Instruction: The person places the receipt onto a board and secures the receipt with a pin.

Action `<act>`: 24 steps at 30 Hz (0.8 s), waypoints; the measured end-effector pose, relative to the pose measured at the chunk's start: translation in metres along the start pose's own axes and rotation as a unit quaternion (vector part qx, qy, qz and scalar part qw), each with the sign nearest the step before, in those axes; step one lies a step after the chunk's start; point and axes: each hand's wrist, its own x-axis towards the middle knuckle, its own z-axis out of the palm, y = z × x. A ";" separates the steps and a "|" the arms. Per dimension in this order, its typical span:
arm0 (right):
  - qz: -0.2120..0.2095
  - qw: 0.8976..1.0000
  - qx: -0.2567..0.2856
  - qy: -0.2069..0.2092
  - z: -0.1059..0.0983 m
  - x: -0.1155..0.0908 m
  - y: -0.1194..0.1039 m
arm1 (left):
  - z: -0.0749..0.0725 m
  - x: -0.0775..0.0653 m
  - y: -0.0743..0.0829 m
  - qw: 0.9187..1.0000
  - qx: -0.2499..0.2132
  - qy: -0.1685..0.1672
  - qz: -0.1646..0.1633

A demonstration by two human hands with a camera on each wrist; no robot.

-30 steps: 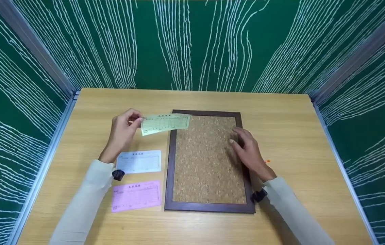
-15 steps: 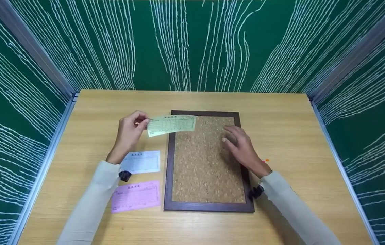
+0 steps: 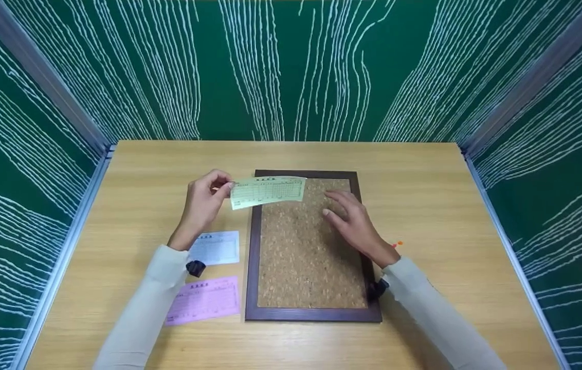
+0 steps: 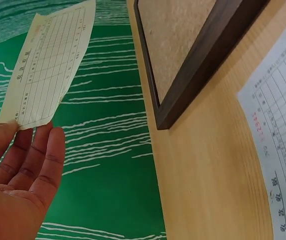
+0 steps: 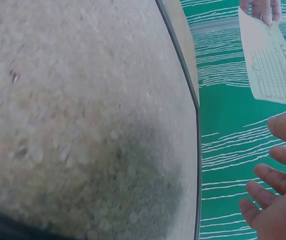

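Observation:
My left hand (image 3: pixel 204 201) pinches the left end of a pale green printed form slip (image 3: pixel 268 191) between thumb and fingertips. The slip's free end reaches over the upper left of a framed cork board (image 3: pixel 311 257), raised above it and slightly bowed. In the left wrist view the slip (image 4: pixel 53 60) rises from the thumb and fingertips. My right hand (image 3: pixel 355 221) hovers over the right part of the cork with loosely bent fingers and nothing in them. The right wrist view shows its spread fingers apart from the slip's free end (image 5: pixel 273 65).
A light blue form slip (image 3: pixel 219 248) lies left of the board, partly covered by my left wrist. Below it lies a pink form slip (image 3: pixel 208 300). Small orange and pink objects (image 3: pixel 399 243) sit right of the board by my right wrist. Green walls (image 3: pixel 219 67) enclose the wooden table (image 3: pixel 440 205).
My left hand has carried the green slip to the right, farther over the board. My right hand has moved left across the cork, toward the slip.

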 end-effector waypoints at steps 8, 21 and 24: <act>0.020 1.000 0.009 0.000 0.002 0.004 -0.008 | 0.006 0.001 0.008 1.000 -0.012 -0.009 0.003; -0.001 0.999 0.033 0.013 0.008 0.006 -0.013 | 0.014 0.000 0.012 0.999 -0.019 -0.011 0.027; -0.001 0.999 0.038 0.015 0.009 0.007 -0.014 | 0.015 0.001 0.012 0.999 -0.020 -0.013 0.032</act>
